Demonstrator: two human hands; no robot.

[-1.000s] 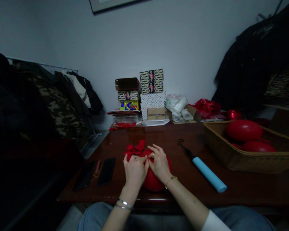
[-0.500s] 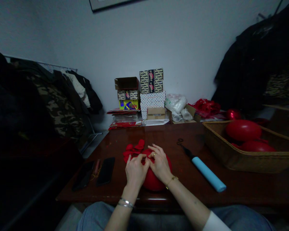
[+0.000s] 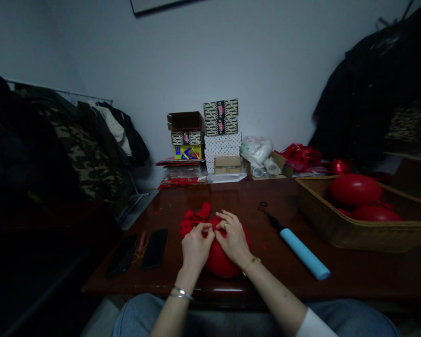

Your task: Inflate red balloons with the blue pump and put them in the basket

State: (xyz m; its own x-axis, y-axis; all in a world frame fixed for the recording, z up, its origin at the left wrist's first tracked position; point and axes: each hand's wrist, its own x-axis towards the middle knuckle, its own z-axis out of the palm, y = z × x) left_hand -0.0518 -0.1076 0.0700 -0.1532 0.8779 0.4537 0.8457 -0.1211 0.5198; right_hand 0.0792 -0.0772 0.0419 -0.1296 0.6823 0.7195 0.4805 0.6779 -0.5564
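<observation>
An inflated red balloon (image 3: 223, 262) rests on the table close to its front edge, partly covered by both hands. My left hand (image 3: 195, 245) is closed in a pinch at the balloon's upper left, where the neck seems to be; the fingertips hide the exact spot. Across from it, my right hand (image 3: 234, 238) lies over the balloon's top, thumb and index pinched at the same place and the other fingers raised. Flat red balloons (image 3: 199, 213) lie in a small heap just beyond my left hand.
A blue hand pump (image 3: 304, 252) and black scissors (image 3: 263, 206) lie to the right. Further right, a wicker basket (image 3: 358, 236) holds inflated red balloons (image 3: 356, 189). Two dark phones (image 3: 154, 249) lie left. Stacked boxes (image 3: 221, 117) stand at the back.
My left hand has shifted slightly left, and its fingertips have drawn a little apart from the right ones. My right hand and the balloon have stayed nearly in place.
</observation>
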